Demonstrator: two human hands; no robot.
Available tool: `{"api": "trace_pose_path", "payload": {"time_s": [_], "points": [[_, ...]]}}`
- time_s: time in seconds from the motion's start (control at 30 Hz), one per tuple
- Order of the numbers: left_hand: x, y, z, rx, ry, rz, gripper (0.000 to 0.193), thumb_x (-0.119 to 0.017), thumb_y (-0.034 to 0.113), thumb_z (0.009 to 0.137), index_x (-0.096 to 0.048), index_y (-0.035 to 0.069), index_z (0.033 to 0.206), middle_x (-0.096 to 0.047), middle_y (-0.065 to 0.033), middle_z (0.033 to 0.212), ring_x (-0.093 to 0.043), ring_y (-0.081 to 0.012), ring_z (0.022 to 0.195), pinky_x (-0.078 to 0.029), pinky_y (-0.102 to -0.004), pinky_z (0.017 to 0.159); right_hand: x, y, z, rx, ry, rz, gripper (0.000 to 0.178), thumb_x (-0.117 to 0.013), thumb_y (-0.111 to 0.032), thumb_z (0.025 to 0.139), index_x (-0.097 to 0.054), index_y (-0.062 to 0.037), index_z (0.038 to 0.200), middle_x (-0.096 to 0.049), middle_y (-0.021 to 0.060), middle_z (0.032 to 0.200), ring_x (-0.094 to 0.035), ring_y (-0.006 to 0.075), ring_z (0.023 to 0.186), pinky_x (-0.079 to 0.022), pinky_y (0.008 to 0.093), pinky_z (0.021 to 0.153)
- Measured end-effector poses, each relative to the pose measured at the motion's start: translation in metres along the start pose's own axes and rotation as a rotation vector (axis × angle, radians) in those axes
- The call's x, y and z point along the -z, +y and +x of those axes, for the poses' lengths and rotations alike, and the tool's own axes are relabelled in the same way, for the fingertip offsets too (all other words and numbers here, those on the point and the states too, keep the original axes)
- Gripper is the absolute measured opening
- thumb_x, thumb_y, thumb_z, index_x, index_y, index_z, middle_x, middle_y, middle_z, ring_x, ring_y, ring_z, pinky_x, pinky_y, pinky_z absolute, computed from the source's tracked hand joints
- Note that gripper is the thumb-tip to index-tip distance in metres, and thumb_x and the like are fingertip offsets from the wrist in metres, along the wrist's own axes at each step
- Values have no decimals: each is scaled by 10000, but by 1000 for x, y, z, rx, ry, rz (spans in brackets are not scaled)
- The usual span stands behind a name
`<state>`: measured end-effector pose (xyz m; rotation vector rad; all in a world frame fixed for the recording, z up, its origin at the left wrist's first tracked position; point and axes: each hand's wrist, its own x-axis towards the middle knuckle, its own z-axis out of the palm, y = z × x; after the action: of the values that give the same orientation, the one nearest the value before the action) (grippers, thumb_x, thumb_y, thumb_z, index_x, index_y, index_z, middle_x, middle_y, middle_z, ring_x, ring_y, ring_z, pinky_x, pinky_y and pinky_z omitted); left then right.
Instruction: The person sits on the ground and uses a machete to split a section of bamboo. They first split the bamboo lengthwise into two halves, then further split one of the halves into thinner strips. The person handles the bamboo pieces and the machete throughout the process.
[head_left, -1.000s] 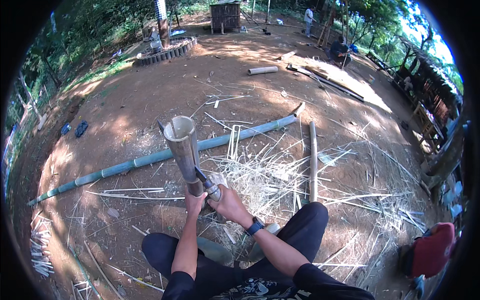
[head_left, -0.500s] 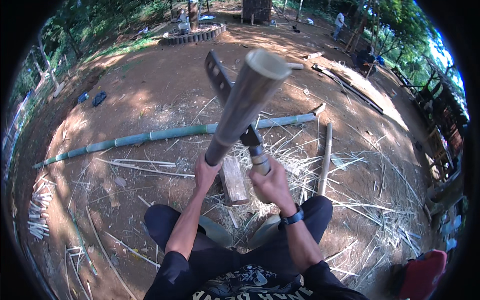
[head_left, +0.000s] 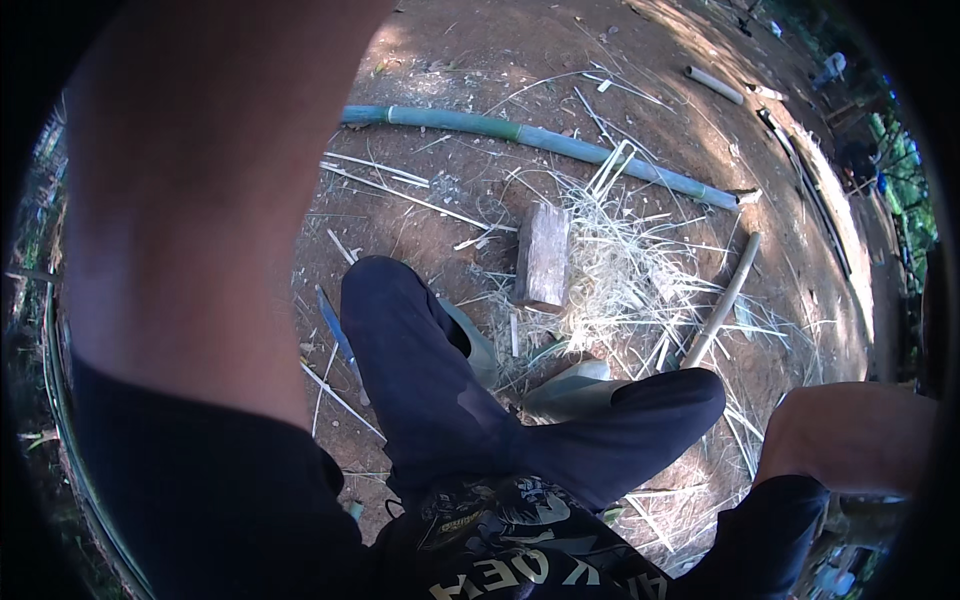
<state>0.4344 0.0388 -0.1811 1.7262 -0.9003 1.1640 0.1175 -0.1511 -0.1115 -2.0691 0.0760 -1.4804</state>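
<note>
left arm (head_left: 200,280) held across upper left, right arm (head_left: 850,435) bent at right edge | both hands out of frame, grips cannot be told | wooden block (head_left: 543,258) set at centre beyond boots (head_left: 570,390), presumably for easy reach

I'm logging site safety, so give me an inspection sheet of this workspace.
Surface: brown bare-earth ground, patched with sunlight.
Job's things: squared brown wooden block in front of the person; long green bamboo pole lying beyond it.
Clutter: pale, thin bamboo shavings heaped beside the block.
Hands: both out of view; bare left arm and bare right arm leave the picture.
Cables: nothing seen.
Surroundings: green foliage at the right rim.
</note>
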Motion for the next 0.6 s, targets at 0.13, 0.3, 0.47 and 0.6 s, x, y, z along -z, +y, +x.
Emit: {"api": "trace_pose_path", "payload": {"time_s": [0.13, 0.3, 0.47, 0.6], "points": [[-79, -62, -265, 574, -653, -80, 734, -861, 136, 673, -541, -2, 1319, -697, -71, 1120, -630, -260, 1015, -472, -443, 939, -121, 72, -106, -519, -371, -76, 277, -625, -156, 825, -612, 69, 985, -659, 187, 765, -665, 264, 706, -536, 370, 665], [36, -254, -495, 732, -1029, 262, 684, -790, 164, 726, -522, 13, 1338, -670, -134, 1173, -617, -291, 1080, -462, -450, 974, -273, 72, -215, -845, -582, 366, 231, -641, -83, 788, -577, 65, 953, -653, 150, 696, -650, 212, 567, -520, 345, 535], [-46, -88, -366, 1031, -1410, 166, 496, -655, 122, 831, -554, -41, 1288, -627, -254, 1236, -605, -371, 1173, -455, -458, 1021, -214, 163, -216, -876, -523, 137, 195, -640, -75, 789, -556, 53, 909, -642, 125, 669, -642, 187, 526, -524, 337, 506], [-10, -112, -374, 1060, -1019, 24, 796, -794, 253, 753, -434, -31, 1403, -547, -272, 1338, -525, -388, 1265, -410, -451, 1071, -246, 126, -220, -872, -566, 271, 242, -658, -89, 782, -568, 56, 955, -652, 138, 690, -651, 189, 559, -524, 337, 525]]}}
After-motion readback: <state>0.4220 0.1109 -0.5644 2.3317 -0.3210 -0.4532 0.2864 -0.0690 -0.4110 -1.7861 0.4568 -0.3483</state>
